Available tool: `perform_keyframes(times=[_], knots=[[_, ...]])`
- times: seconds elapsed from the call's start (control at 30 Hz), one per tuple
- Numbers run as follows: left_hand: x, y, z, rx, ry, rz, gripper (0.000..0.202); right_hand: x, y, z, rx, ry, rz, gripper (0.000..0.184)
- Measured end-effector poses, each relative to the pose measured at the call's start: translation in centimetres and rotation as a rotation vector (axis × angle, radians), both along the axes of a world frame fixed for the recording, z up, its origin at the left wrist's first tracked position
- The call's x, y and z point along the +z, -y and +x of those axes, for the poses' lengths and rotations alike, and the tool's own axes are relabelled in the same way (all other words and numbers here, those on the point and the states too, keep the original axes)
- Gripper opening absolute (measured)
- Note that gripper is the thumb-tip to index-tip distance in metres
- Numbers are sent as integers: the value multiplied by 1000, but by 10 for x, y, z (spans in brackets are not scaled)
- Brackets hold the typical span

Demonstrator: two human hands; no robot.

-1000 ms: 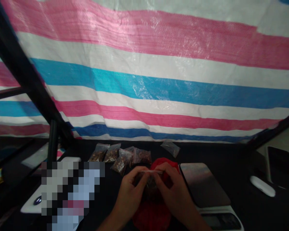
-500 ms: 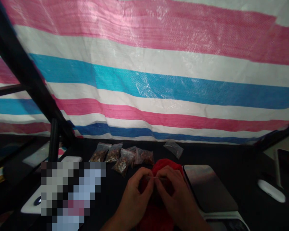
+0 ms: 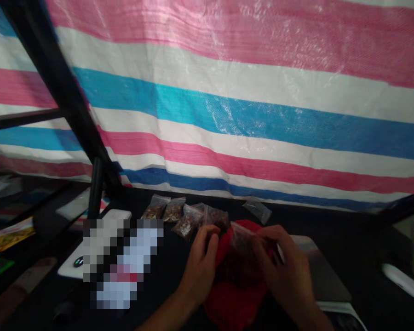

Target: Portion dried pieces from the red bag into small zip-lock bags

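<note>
A red bag [image 3: 232, 305] lies open in front of me, with dark contents in its shadowed middle. Above its right side my right hand [image 3: 284, 264] pinches a small clear zip bag [image 3: 241, 236], whose lower part is blurred and dark. My left hand [image 3: 200, 259] is at the red bag's left edge, thumb and forefinger slightly apart, with nothing visible between them; whether it touches the red cloth I cannot tell. Beyond it lie several zip bags filled with brown dried bits [image 3: 187, 225]. A flat, unfilled clear zip bag [image 3: 258, 210] rests behind the red bag.
To the right sits a scale with a metal plate [image 3: 326, 271], then a white oval object [image 3: 403, 280]. On the left are a white device [image 3: 69, 269], partly pixelated, and yellow and green packets [image 3: 12, 236]. A black frame bar [image 3: 96, 188] and striped sheeting [image 3: 248, 115] enclose the table.
My hands, earlier together pinching a thin clear edge, have parted. The right one moved right with the clear zip bag; the left let go. The view has turned slightly left.
</note>
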State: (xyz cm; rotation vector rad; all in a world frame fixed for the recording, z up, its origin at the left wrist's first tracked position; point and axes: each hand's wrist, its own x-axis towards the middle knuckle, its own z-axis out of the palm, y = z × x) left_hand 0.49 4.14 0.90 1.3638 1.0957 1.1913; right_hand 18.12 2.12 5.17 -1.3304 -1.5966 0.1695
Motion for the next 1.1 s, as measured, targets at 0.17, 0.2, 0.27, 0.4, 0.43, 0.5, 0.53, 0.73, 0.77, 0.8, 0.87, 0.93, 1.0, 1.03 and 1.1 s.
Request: perform_keyframes(times=[0.17,0.2,0.27,0.4,0.43,0.5,0.53,0.73,0.77,0.8,0.87,0.93,1.0,1.03,1.1], knots=[[-3,3,4,-188,-38,53,17,25,-19,-19,38,-106,-95,16],[-4,4,5,-214,-43,71,20,28,-27,-26,60,-88,-105,16],[-3,6,5,-249,-48,101,25,29,-43,-40,82,-24,-140,17],[0,4,2,-245,-38,122,23,26,-72,-47,87,173,-270,29],[1,2,1,-227,-37,123,21,27,-78,-42,85,230,-299,27],[3,0,0,-181,-40,125,20,31,-88,-25,83,342,-354,19],[4,-2,-1,-158,-41,126,22,33,-93,-14,80,395,-384,18],[2,-8,-2,-50,-8,87,29,29,-118,49,-14,718,-609,22],[2,-8,-3,-45,7,81,28,25,-121,55,-25,752,-637,27],[2,-7,-3,-47,23,79,28,20,-122,59,-34,778,-655,32],[3,-5,-3,-66,60,89,26,12,-123,65,-40,806,-664,35],[6,-2,-3,-88,100,111,23,9,-123,68,-29,808,-643,34],[9,-1,-4,-92,151,127,18,12,-120,67,0,778,-588,32],[10,0,-5,-89,181,125,16,16,-116,64,18,753,-546,32],[11,-1,-5,-76,253,96,15,25,-103,55,59,693,-443,35]])
